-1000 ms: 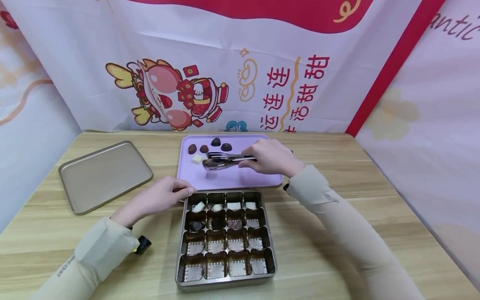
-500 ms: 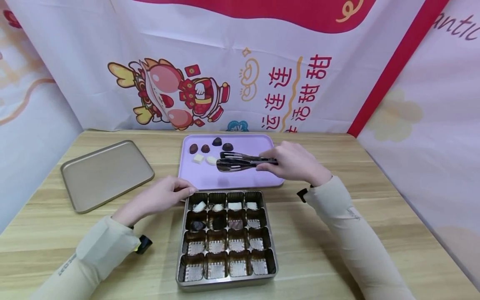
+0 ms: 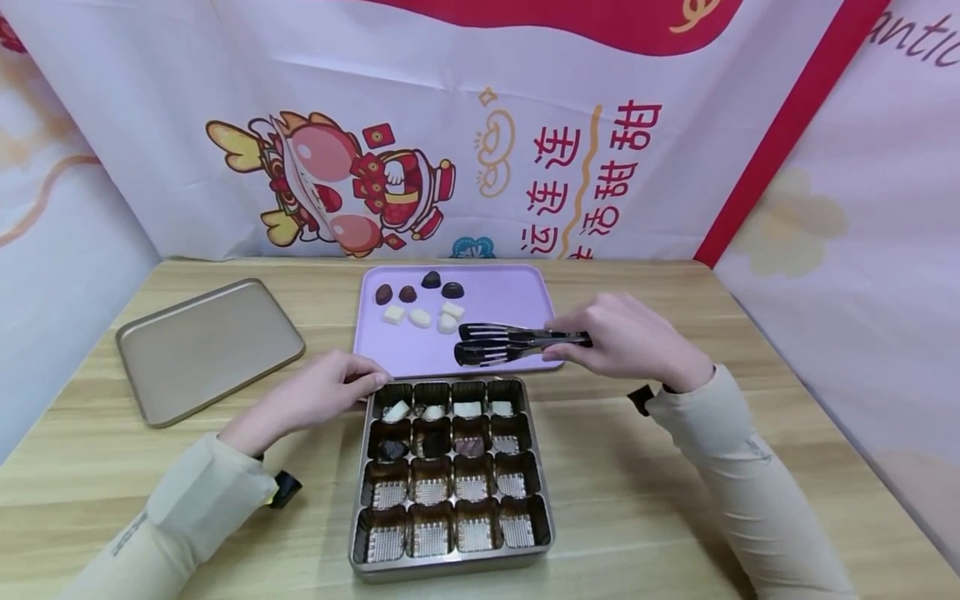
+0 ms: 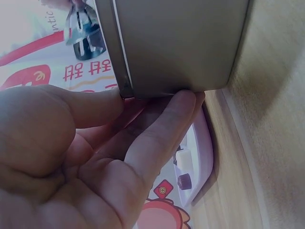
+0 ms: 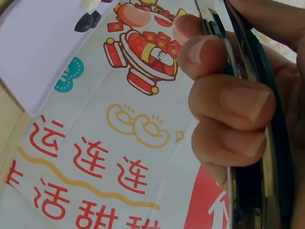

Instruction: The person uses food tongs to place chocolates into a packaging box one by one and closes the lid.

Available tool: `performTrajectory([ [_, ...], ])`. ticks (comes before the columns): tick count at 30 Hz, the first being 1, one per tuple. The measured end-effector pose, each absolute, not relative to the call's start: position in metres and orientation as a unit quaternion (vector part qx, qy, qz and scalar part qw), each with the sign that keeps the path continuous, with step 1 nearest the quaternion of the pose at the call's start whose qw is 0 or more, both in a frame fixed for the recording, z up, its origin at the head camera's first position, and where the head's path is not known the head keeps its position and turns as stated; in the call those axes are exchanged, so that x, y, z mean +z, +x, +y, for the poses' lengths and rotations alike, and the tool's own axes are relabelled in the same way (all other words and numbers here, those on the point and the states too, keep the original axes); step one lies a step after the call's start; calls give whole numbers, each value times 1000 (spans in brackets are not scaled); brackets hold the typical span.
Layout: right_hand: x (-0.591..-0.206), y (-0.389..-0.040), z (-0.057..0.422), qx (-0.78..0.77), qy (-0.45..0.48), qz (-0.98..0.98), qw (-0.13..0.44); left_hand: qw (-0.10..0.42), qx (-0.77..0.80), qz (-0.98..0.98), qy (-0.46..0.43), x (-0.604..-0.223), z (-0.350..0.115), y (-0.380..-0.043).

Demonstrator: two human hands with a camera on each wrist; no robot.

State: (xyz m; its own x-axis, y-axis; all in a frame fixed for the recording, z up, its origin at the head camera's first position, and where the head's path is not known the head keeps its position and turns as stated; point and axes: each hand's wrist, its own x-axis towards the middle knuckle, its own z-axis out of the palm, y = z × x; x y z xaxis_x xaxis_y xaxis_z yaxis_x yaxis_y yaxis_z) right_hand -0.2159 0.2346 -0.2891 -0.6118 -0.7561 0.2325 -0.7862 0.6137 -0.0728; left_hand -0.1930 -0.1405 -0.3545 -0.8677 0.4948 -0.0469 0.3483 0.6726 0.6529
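Note:
My left hand (image 3: 318, 392) pinches the back left corner of a metal tin (image 3: 450, 570) with a divided brown insert. In the left wrist view its thumb lies at the rim of the tin (image 4: 176, 43) and the fingertips against the outer wall. White chocolates (image 3: 467, 409) fill the insert's back row; three darker ones (image 3: 469, 447) sit in the row before it. My right hand (image 3: 626, 340) grips slotted metal tongs (image 3: 525, 337) above the front right of a lilac tray (image 3: 390, 354). Nothing shows between the blades. Dark chocolates (image 3: 452, 290) and white chocolates (image 3: 419, 317) lie on the tray.
A bare gold-brown tray or lid (image 3: 213, 346) lies at the left on the wooden table (image 3: 645, 508). A printed cloth backdrop (image 3: 420, 75) stands along the table's back edge. The lilac tray lies right behind the tin.
The right hand has drawn the tongs to the right and nearer, uncovering white chocolates on the lilac tray. The left hand stays at the tin's corner.

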Motion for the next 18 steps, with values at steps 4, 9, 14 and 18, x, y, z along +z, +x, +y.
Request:
performTrajectory([
  [4,-286,-209,240,91,446,-886,87,104,330,909,231,-354,-142,-192],
  [9,-277,-200,248,113,461,-876,78,102,328,909,237,-354,-143,-192],
  [14,-267,-189,255,102,464,-877,69,103,326,909,240,-355,-143,-193],
  [18,-263,-183,259,85,466,-879,46,104,324,909,239,-355,-143,-193],
])
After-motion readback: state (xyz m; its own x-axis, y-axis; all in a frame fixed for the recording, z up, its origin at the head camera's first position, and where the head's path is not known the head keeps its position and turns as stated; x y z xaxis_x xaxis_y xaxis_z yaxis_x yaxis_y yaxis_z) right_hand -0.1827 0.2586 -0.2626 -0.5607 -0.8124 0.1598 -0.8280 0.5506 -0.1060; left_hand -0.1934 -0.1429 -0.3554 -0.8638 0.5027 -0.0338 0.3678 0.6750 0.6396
